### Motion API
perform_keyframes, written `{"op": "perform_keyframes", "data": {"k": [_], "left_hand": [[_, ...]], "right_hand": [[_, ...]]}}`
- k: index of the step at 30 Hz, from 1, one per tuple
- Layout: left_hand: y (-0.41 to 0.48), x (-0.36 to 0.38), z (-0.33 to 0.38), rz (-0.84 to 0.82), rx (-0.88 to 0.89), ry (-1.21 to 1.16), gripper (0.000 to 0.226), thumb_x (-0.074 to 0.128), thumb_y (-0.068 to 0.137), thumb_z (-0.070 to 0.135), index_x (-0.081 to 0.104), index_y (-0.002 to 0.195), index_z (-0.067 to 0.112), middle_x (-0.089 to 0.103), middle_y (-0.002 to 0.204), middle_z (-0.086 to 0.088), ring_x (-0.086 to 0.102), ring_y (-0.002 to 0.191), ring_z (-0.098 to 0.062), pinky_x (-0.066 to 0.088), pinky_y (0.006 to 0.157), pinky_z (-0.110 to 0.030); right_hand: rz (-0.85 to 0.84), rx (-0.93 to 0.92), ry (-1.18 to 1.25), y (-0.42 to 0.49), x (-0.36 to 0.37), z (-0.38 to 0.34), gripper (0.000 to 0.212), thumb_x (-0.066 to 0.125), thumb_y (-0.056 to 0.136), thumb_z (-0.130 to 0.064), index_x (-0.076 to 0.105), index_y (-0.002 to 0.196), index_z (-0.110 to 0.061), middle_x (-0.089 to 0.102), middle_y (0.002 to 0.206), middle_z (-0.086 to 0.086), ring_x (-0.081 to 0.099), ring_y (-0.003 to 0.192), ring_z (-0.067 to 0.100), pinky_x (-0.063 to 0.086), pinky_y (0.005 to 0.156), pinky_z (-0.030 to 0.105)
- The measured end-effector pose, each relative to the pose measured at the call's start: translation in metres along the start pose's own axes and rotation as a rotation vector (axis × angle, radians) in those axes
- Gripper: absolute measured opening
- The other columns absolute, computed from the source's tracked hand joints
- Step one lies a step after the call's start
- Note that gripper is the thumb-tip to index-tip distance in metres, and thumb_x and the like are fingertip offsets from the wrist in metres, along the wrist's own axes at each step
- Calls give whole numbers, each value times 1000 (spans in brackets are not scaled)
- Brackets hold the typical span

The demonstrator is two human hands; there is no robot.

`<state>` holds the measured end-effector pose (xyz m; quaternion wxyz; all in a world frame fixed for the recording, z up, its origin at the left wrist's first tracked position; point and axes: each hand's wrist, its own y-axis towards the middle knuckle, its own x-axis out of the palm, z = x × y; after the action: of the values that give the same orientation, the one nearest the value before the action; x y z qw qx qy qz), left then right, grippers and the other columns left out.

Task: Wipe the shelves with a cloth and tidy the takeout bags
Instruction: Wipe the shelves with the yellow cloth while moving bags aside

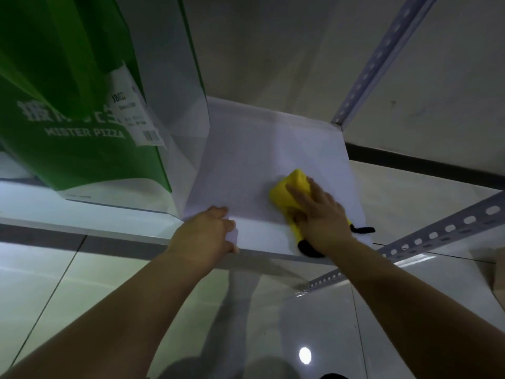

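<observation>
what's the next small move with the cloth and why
Probably sweep the yellow cloth left toward the green bag: the right hand presses it at the shelf's right front, the left hand grips the front edge, and bare shelf lies between.

Green takeout bag (68,105) cut off by top & left edges; upper lettering blurred, print on its white label (134,113) too small to read. Yellow cloth (292,187) partly hidden under right hand (319,214); black part (308,248) by wrist unidentifiable. Shelf (259,149) left portion hidden behind bag.
</observation>
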<state>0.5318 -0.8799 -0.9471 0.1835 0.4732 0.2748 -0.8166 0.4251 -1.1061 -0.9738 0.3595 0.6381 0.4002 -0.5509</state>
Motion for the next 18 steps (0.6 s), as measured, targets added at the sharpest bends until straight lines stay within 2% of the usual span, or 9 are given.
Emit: {"op": "perform_keyframes", "data": {"k": [4, 5, 7, 11, 13, 15, 18], "left_hand": [[-2, 1, -1, 32, -39, -23, 52, 62, 84, 39, 48, 134, 26, 23, 153, 8, 36, 132, -13, 31, 104, -25], [-3, 1, 0, 40, -43, -28, 51, 63, 84, 40, 51, 132, 27, 25, 152, 9, 39, 130, -13, 33, 102, -26], [-5, 1, 0, 62, -46, -25, 46, 63, 83, 40, 55, 127, 27, 29, 149, 9, 43, 126, -14, 38, 98, -28], [-6, 5, 1, 98, -44, 4, 42, 60, 84, 41, 58, 123, 25, 36, 142, 7, 46, 121, -17, 42, 93, -29], [-6, 5, 1, 110, -40, 17, 42, 59, 85, 42, 57, 123, 23, 39, 139, 5, 47, 120, -17, 43, 94, -31], [-6, 6, 1, 118, -38, 20, 41, 58, 85, 41, 58, 122, 22, 42, 135, 5, 48, 117, -17, 43, 93, -31], [-7, 7, 2, 129, -25, 15, 37, 58, 85, 41, 60, 117, 22, 45, 129, 5, 50, 112, -16, 44, 90, -30]], "right_hand": [[36, 340, 27, 47, -4, -14, 52, 39, 96, -35, 22, 145, -36, 4, 157, 10, 19, 136, 40, 19, 108, 52], [41, 376, 50, 54, -2, -28, 51, 38, 96, -35, 22, 145, -35, 2, 157, 12, 19, 136, 41, 18, 108, 52], [50, 273, 45, 56, 5, -56, 51, 39, 96, -38, 24, 144, -36, 4, 157, 11, 21, 136, 39, 21, 107, 51], [21, -185, 100, 30, 14, -60, 50, 40, 95, -45, 26, 143, -44, 10, 158, 3, 26, 136, 33, 25, 104, 47], [3, -231, 79, 36, 5, -33, 51, 41, 95, -43, 24, 143, -45, 12, 158, 2, 28, 135, 33, 27, 103, 46], [-8, -83, -9, 53, -4, -7, 54, 42, 96, -36, 21, 145, -40, 11, 158, 6, 30, 133, 37, 29, 104, 48], [65, 301, 52, 71, -9, -6, 51, 41, 95, -31, 26, 144, -34, 13, 156, 11, 33, 127, 43, 25, 104, 52]]}}
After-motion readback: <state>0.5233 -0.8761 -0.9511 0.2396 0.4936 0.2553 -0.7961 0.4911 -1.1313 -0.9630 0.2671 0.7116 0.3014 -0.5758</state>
